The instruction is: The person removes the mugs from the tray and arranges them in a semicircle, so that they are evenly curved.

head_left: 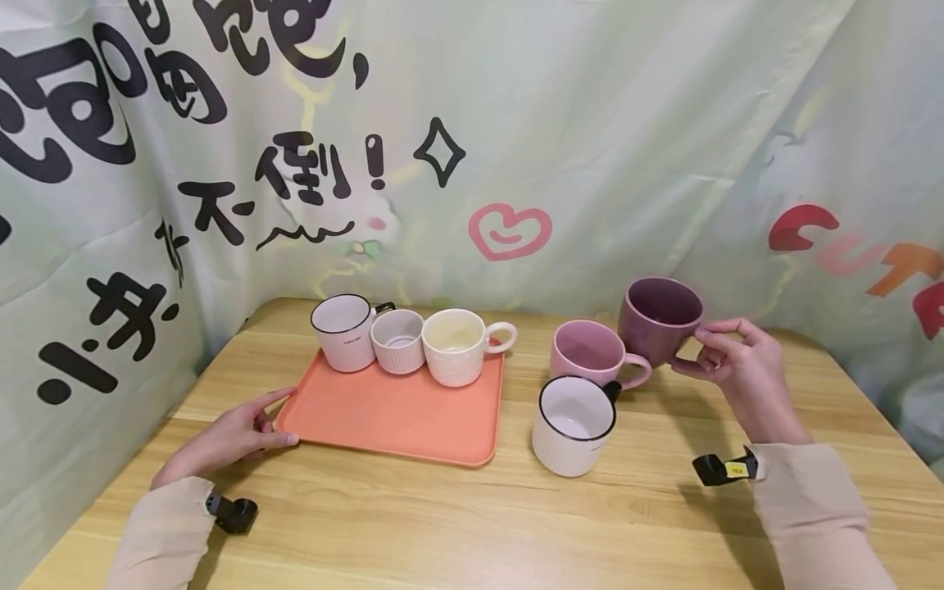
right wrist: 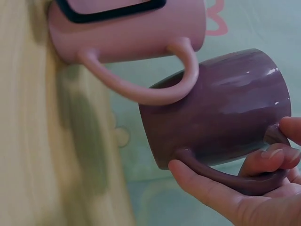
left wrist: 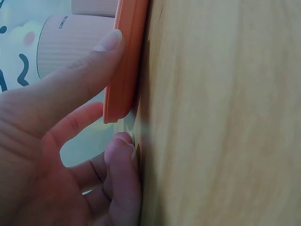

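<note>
Pale wood-grain table (head_left: 413, 524): lower frame
Right hand (head_left: 752, 373): gripping glossy dark-purple mug (head_left: 655, 328) by its handle (right wrist: 244, 184), mid-right
Left hand (head_left: 227, 434): pinching flat orange rectangular tray (head_left: 391, 418), centre-left

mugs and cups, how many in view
6: black-rimmed white mug, small ribbed cup and cream mug on the orange tray; pink mug and second black-rimmed mug on the table; purple mug in the right hand.

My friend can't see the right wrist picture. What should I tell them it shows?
A right hand holds a dark purple mug by its handle, above a wooden table. Next to it, a pink mug stands on the table.
</note>
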A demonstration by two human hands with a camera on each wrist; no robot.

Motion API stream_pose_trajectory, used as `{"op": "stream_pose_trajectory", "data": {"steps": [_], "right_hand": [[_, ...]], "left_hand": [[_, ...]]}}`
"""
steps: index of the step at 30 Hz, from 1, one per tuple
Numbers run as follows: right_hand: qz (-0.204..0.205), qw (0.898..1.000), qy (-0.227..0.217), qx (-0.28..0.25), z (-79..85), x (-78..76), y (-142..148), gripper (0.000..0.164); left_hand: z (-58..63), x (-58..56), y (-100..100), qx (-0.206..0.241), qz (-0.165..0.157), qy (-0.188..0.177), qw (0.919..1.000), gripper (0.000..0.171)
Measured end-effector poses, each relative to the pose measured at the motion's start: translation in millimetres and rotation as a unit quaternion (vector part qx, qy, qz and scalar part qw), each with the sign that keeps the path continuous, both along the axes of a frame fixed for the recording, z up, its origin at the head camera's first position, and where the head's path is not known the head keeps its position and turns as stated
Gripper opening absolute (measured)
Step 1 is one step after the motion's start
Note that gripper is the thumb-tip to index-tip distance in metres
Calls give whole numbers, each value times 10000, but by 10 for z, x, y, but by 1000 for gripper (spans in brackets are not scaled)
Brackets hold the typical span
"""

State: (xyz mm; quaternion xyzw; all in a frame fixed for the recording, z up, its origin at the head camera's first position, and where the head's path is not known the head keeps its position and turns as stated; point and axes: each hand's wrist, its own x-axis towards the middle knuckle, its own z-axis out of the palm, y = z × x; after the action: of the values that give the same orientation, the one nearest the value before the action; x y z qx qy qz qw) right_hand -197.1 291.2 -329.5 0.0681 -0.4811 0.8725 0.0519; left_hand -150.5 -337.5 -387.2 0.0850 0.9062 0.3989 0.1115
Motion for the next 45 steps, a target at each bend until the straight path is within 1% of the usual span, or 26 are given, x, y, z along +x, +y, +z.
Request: {"op": "stream_pose_trajectory", "data": {"steps": [4,10,12,17,20,25,32,36,45], "right_hand": [[39,9998,-165,137,-75,-32,18,19],[-26,9952,-618,758,-189,-95,34,25],[72,9934,-684,921,-224,-114,45,26],[532,9910,-593,1073,-277,-146,92,28],[689,9898,-523,1131,-292,-160,121,28],[668,9883,-382,1321,-308,-173,158,24],[412,9862,-367,1563,-328,-158,193,28],[317,9850,-339,1661,-332,-134,190,26],[426,9819,-273,1827,-333,-84,218,20]], "left_hand": [[14,-7,-4,-59,17,42,10000,87],[22,-3,-11,-74,2,68,9999,86],[21,-2,-13,-67,10,61,10000,86],[28,3,-26,-161,98,32,9998,86],[28,4,-34,-186,140,-5,9997,86],[7,5,-41,-130,150,-57,9998,86],[-14,-7,-31,-200,172,-68,9996,86],[-16,-2,-20,-178,152,-110,9997,87],[-26,-5,-3,-124,96,-117,9998,86]]}}
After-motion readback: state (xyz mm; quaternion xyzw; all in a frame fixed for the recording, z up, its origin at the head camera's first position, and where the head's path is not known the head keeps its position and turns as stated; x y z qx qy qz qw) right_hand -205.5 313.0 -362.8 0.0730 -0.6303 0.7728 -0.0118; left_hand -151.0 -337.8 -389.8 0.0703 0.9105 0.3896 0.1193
